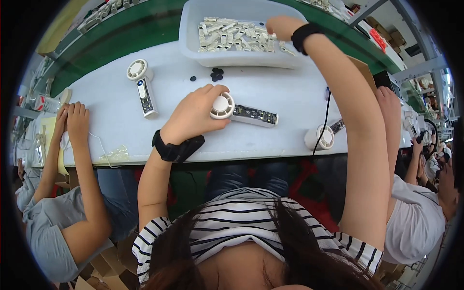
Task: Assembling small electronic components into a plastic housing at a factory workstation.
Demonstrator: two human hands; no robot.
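Note:
My left hand (198, 111) is closed round the head of a white handheld fan (222, 105), with the thumb on the near side and the fingers on the far side. The fan lies on the table, its handle pointing right and showing a bare circuit board (254, 115). My right hand (285, 28) is stretched out to the far bin (237, 60), over its right part. Those fingers are curled downward, and what they hold, if anything, is hidden. Small white plastic parts (227, 36) lie heaped in the bin.
Another open fan (139, 72) lies to the left. Several black discs (217, 74) lie before the bin. A third fan (321, 137) sits at right beside a black cable (325, 116). Co-workers' hands rest at the left (75, 118) and right (388, 99) of the table.

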